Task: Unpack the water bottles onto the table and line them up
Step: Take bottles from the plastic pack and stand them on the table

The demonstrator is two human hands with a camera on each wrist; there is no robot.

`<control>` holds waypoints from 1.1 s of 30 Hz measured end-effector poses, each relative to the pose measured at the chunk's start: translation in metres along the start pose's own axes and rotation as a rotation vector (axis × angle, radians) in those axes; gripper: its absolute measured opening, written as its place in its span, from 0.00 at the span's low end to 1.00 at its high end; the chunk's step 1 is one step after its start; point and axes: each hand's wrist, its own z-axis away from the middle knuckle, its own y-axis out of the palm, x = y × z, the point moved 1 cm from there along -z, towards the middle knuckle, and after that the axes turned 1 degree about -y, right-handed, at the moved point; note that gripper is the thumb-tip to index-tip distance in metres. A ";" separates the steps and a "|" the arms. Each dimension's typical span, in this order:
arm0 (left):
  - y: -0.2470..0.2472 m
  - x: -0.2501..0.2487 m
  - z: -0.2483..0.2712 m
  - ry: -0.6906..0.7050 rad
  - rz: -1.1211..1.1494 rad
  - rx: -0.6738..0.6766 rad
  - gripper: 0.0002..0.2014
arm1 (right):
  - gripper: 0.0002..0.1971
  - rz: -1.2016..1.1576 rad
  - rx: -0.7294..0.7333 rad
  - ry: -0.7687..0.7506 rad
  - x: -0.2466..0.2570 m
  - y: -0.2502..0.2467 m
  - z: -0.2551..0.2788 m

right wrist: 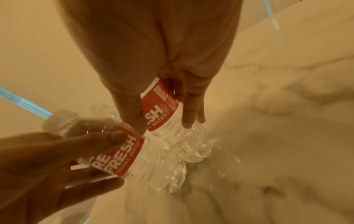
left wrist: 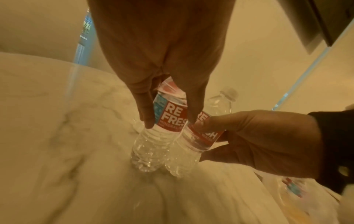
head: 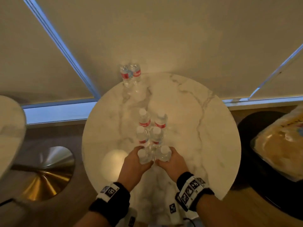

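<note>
Clear water bottles with red labels stand in two columns on the round marble table (head: 205,128). A far pair (head: 130,74) stands at the back edge, and two more pairs (head: 150,128) stand mid-table. My left hand (head: 141,158) grips the nearest left bottle (left wrist: 153,136) around its label. My right hand (head: 167,157) grips the bottle beside it (right wrist: 172,121) the same way. Both bottles are upright, side by side and touching, with their bases down at the table top. In the left wrist view my right hand (left wrist: 258,141) wraps its bottle (left wrist: 193,145).
At the right a torn plastic pack (head: 278,145) lies on a dark seat. A second marble table (head: 11,128) with a metal base (head: 45,171) stands at the left. Window blinds rise behind the table. Crumpled wrap with a bottle (left wrist: 291,189) lies near my right wrist.
</note>
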 end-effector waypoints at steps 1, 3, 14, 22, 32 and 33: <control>-0.005 0.001 -0.004 -0.006 0.012 -0.005 0.22 | 0.28 0.011 -0.010 0.001 0.004 0.009 -0.003; -0.009 -0.001 -0.016 -0.004 0.035 -0.005 0.21 | 0.28 0.025 -0.035 0.008 0.010 0.016 -0.008; 0.002 0.023 -0.010 -0.204 -0.324 0.076 0.33 | 0.39 0.314 0.148 0.091 -0.016 -0.008 -0.014; 0.065 -0.033 0.018 -0.124 -0.526 0.308 0.16 | 0.12 0.268 -0.039 0.177 -0.080 -0.139 0.008; 0.289 -0.209 -0.038 0.264 -0.322 0.541 0.16 | 0.12 -0.108 -0.584 0.434 -0.196 -0.401 -0.040; 0.294 -0.213 -0.039 0.286 -0.297 0.549 0.16 | 0.12 -0.146 -0.627 0.454 -0.193 -0.409 -0.045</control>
